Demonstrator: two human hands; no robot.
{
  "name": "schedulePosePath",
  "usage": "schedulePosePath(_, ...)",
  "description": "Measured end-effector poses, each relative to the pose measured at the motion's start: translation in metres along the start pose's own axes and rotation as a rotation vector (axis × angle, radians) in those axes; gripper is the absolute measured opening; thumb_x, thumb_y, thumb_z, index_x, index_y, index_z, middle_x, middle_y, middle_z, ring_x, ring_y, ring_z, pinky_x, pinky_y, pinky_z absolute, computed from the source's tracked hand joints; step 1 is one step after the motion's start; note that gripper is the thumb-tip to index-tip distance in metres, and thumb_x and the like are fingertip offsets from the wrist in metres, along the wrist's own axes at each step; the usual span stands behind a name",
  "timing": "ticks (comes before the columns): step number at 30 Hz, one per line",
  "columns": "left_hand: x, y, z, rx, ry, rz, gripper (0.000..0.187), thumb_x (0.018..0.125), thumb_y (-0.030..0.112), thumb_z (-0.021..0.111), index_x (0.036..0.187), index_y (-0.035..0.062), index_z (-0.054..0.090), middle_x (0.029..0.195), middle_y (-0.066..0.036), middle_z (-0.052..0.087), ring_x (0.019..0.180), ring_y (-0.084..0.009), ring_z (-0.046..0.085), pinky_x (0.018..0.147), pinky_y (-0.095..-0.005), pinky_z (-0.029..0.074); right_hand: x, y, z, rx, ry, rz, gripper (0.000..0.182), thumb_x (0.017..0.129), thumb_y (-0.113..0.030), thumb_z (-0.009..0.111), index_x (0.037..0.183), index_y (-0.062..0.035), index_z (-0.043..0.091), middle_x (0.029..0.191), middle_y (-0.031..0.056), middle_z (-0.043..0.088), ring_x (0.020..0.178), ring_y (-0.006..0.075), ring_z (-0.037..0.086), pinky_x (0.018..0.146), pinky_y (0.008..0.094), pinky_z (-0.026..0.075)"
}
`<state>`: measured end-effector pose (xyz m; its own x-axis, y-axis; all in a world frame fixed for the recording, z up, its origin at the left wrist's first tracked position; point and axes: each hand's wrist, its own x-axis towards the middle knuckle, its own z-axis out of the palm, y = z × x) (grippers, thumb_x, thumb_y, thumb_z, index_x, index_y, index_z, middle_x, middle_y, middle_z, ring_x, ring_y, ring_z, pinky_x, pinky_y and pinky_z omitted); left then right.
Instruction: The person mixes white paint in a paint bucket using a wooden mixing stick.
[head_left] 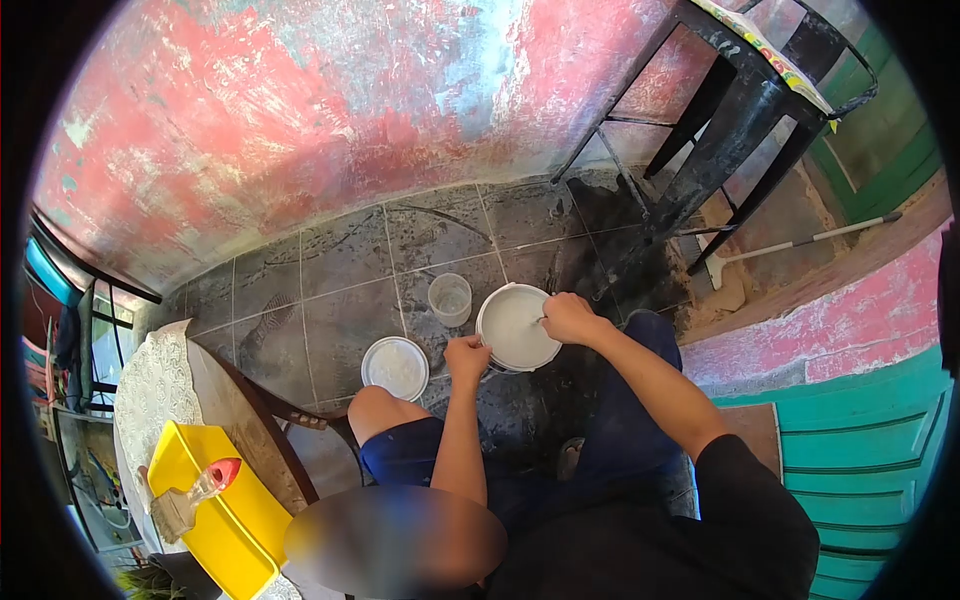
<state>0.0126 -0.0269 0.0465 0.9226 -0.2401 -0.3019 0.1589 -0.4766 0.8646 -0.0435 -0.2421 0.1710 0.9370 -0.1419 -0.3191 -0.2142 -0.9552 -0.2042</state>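
A white bucket (pixel 519 328) with pale liquid inside stands on the dark tiled floor between my knees and the wall. My left hand (pixel 467 360) is closed at the bucket's left rim. Over the right rim, my right hand (pixel 569 318) is closed on a thin stirring tool (pixel 538 321), whose lower end dips into the liquid. A clear plastic cup (pixel 450 300) stands just left of the bucket. Nearer to my left knee, a round white lid (pixel 395 369) lies on the floor.
On the lace-covered table (pixel 150 380) at the left, a yellow paint tray (pixel 225 520) holds a paintbrush (pixel 195 498). A black metal chair (pixel 735 110) stands at the upper right. The painted wall (pixel 300 110) rises ahead; a green door (pixel 860 470) is at the right.
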Motion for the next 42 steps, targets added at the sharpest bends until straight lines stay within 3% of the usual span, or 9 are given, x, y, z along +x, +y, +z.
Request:
schedulePosePath(4, 0.009, -0.015, 0.006, -0.02, -0.019, 0.023, 0.02, 0.071, -0.001, 0.074, 0.091, -0.0012, 0.076, 0.066, -0.007, 0.069, 0.057, -0.0122, 0.064, 0.055, -0.028, 0.05, -0.001, 0.008, 0.004, 0.324, 0.181, -0.174, 0.022, 0.081, -0.019, 0.068, 0.089, 0.0009, 0.072, 0.077, 0.0209, 0.069, 0.075, 0.0343, 0.069, 0.071, 0.0432, 0.054)
schedulePosePath(8, 0.001, 0.001, -0.002, -0.098, -0.046, -0.042, 0.02, 0.072, -0.002, 0.073, 0.091, -0.0012, 0.076, 0.067, -0.006, 0.068, 0.059, -0.0118, 0.064, 0.055, -0.0277, 0.052, 0.005, 0.0, 0.009, 0.757, 0.345, 0.055, 0.036, 0.085, -0.034, 0.069, 0.087, 0.0016, 0.07, 0.069, 0.018, 0.067, 0.059, 0.0257, 0.065, 0.058, 0.0365, 0.048)
schedulePosePath(17, 0.0, 0.0, 0.0, -0.057, -0.024, -0.032, 0.02, 0.07, 0.002, 0.075, 0.089, 0.0006, 0.075, 0.065, -0.008, 0.069, 0.06, -0.0147, 0.067, 0.059, -0.0303, 0.052, 0.023, -0.007, 0.031, 0.69, 0.596, 0.131, 0.055, 0.097, -0.046, 0.052, 0.071, 0.0021, 0.057, 0.064, 0.0245, 0.057, 0.063, 0.0437, 0.058, 0.061, 0.0462, 0.044)
schedulePosePath(25, 0.002, -0.004, 0.006, 0.077, 0.03, 0.015, 0.026, 0.073, 0.001, 0.076, 0.099, -0.0013, 0.074, 0.068, -0.008, 0.07, 0.059, -0.0131, 0.067, 0.059, -0.0279, 0.052, 0.042, -0.009, 0.053, 0.751, 0.604, 0.052, 0.058, 0.1, -0.047, 0.047, 0.07, 0.0004, 0.062, 0.061, 0.0133, 0.058, 0.064, 0.027, 0.057, 0.068, 0.0351, 0.045)
schedulePosePath(26, 0.004, -0.008, 0.008, 0.026, 0.055, 0.003, 0.023, 0.068, 0.006, 0.075, 0.091, 0.0028, 0.075, 0.067, -0.011, 0.069, 0.062, -0.0193, 0.068, 0.063, -0.0317, 0.053, 0.044, -0.01, 0.053, 0.751, 0.601, 0.049, 0.058, 0.1, -0.047, 0.047, 0.07, 0.0004, 0.062, 0.061, 0.0133, 0.058, 0.064, 0.027, 0.057, 0.068, 0.0351, 0.045)
schedulePosePath(32, -0.001, -0.005, 0.004, -0.013, 0.076, 0.023, 0.022, 0.064, 0.012, 0.074, 0.085, 0.0071, 0.075, 0.067, -0.013, 0.068, 0.064, -0.0252, 0.069, 0.067, -0.0351, 0.053, 0.049, -0.017, 0.016, 1.438, 0.608, 0.136, 0.06, 0.1, -0.053, 0.044, 0.056, -0.0112, 0.042, 0.054, -0.001, 0.042, 0.049, 0.0106, 0.042, 0.05, 0.027, 0.036)
schedulePosePath(34, -0.001, -0.006, 0.006, -0.001, 0.058, 0.014, 0.022, 0.064, 0.012, 0.075, 0.085, 0.0074, 0.075, 0.067, -0.013, 0.068, 0.064, -0.025, 0.069, 0.067, -0.035, 0.053, 0.047, -0.013, 0.001, 1.672, 0.536, 0.157, 0.058, 0.099, -0.055, 0.045, 0.057, -0.0179, 0.029, 0.052, -0.0045, 0.032, 0.044, 0.0053, 0.03, 0.043, 0.0247, 0.023)
schedulePosePath(38, -0.002, -0.005, 0.003, -0.027, 0.023, 0.012, 0.024, 0.07, 0.006, 0.075, 0.093, 0.0009, 0.074, 0.069, -0.01, 0.069, 0.062, -0.0191, 0.068, 0.062, -0.0315, 0.053, 0.05, -0.019, 0.002, 1.936, 0.435, 0.006, 0.06, 0.099, -0.054, 0.047, 0.057, -0.0176, 0.025, 0.049, -0.0059, 0.024, 0.04, 0.0049, 0.02, 0.04, 0.0269, 0.014)
schedulePosePath(42, 0.004, -0.015, 0.008, 0.003, 0.04, 0.072, 0.026, 0.076, 0.0, 0.074, 0.101, -0.0057, 0.072, 0.071, -0.008, 0.07, 0.061, -0.0132, 0.067, 0.057, -0.0281, 0.053, 0.055, -0.026, 0.006, 1.696, 0.56, 0.041, 0.061, 0.1, -0.053, 0.045, 0.055, -0.0176, 0.023, 0.048, -0.0061, 0.023, 0.04, 0.0054, 0.021, 0.04, 0.0278, 0.015)
